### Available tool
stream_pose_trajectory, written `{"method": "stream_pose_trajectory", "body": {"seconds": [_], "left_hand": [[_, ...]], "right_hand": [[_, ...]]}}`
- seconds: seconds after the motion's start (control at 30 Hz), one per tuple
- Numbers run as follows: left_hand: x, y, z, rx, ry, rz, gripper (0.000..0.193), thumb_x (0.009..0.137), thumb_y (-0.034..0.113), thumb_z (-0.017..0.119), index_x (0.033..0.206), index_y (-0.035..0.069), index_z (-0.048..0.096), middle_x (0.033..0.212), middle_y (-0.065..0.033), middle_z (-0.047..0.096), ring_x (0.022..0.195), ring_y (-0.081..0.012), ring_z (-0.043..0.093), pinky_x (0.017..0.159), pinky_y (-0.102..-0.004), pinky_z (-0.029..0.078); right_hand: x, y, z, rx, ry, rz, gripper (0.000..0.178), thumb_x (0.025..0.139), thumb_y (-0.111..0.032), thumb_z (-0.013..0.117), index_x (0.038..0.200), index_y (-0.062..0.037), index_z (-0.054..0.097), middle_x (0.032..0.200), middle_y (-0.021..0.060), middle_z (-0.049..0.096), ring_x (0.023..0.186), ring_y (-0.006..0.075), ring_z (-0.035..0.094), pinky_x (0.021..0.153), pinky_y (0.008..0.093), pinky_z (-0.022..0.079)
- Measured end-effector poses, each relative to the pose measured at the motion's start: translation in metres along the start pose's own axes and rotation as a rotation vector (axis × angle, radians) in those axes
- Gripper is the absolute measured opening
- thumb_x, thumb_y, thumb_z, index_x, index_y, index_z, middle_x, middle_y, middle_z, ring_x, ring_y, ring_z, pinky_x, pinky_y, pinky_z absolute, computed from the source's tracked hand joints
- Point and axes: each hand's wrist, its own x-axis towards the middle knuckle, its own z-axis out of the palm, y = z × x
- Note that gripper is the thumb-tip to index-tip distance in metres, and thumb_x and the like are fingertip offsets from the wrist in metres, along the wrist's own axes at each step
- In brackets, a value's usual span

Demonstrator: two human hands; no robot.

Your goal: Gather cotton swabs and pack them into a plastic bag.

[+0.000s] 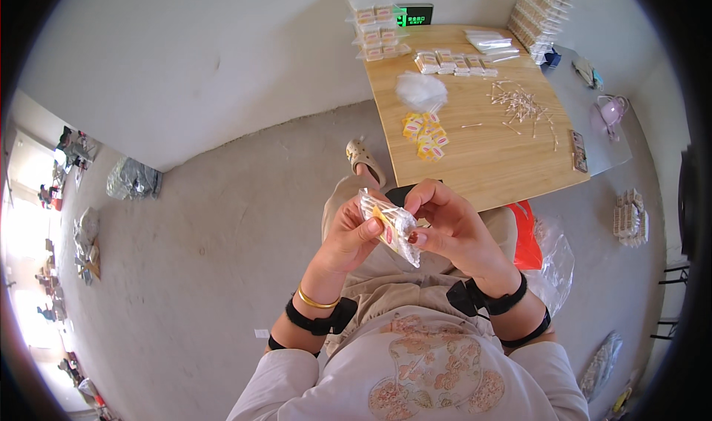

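In front of my lap, my left hand (345, 233) is closed round a small clear bag of cotton swabs (403, 235). A yellow paper label (382, 219) shows through the film beside my left thumb. White cotton tips bunch together at the bag's right end. There my right hand (458, 232) grips the bag's edge, its thumb against the tips and its index finger bent above them. The curled fingers hide part of that end, so I cannot tell whether the bag is sealed.
On the wooden table (482, 170) ahead lie loose cotton swabs (519, 103), yellow labels (425, 135), clear bags (421, 91), a row of swab bundles (454, 63) and a phone (578, 151). Packed stacks (377, 31) stand at the far left corner. A red bag (525, 235) hangs by my right leg.
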Motion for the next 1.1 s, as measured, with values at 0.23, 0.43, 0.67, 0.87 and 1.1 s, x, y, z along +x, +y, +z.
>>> {"method": "stream_pose_trajectory", "body": {"seconds": [0.23, 0.43, 0.67, 0.87, 1.1], "left_hand": [[-0.002, 0.0, 0.01, 0.076, -0.017, 0.038, 0.028, 0.093, 0.021, 0.073, 0.112, 0.003, 0.061, 0.104, -0.0034, 0.069, 0.094, -0.0109, 0.064, 0.086, -0.0291, 0.052], [-0.011, 0.011, 0.036, 0.207, 0.024, 0.035, 0.027, 0.093, 0.014, 0.074, 0.113, 0.002, 0.061, 0.104, -0.0029, 0.069, 0.094, -0.0082, 0.063, 0.086, -0.0265, 0.052], [-0.022, 0.035, 0.089, 0.542, 0.116, 0.062, 0.029, 0.091, 0.016, 0.076, 0.11, 0.0, 0.061, 0.099, -0.0017, 0.07, 0.089, -0.0049, 0.062, 0.078, -0.0228, 0.052], [-0.025, 0.041, 0.111, 0.843, 0.14, 0.235, 0.021, 0.089, 0.011, 0.077, 0.1, 0.0, 0.063, 0.083, -0.0026, 0.069, 0.074, -0.0037, 0.061, 0.064, -0.0225, 0.049], [-0.028, 0.039, 0.12, 1.1, 0.201, 0.249, 0.022, 0.084, 0.01, 0.081, 0.1, 0.0, 0.069, 0.084, -0.004, 0.074, 0.068, -0.0049, 0.063, 0.061, -0.0223, 0.049]], "right_hand": [[-0.012, -0.005, -0.01, 0.205, -0.012, 0.085, 0.032, 0.09, -0.009, 0.074, 0.116, -0.0048, 0.056, 0.109, 0.0008, 0.057, 0.102, 0.0105, 0.055, 0.093, 0.0282, 0.045], [-0.025, -0.004, -0.013, 0.21, -0.041, -0.02, 0.03, 0.092, -0.009, 0.07, 0.118, -0.004, 0.055, 0.112, 0.0036, 0.057, 0.107, 0.012, 0.056, 0.091, 0.028, 0.046], [-0.046, -0.001, -0.022, 0.213, 0.047, -0.031, 0.023, 0.093, -0.015, 0.071, 0.111, -0.0039, 0.062, 0.117, 0.0077, 0.058, 0.107, 0.0159, 0.059, 0.097, 0.0315, 0.046], [-0.053, 0.002, -0.021, 0.261, 0.059, -0.053, 0.02, 0.094, -0.016, 0.068, 0.11, -0.004, 0.063, 0.116, 0.0094, 0.06, 0.108, 0.0183, 0.06, 0.098, 0.0343, 0.047], [-0.057, 0.008, -0.018, 0.313, 0.069, -0.092, 0.023, 0.094, -0.018, 0.07, 0.11, -0.0048, 0.061, 0.116, 0.0097, 0.06, 0.11, 0.0182, 0.059, 0.098, 0.0351, 0.046]]}}
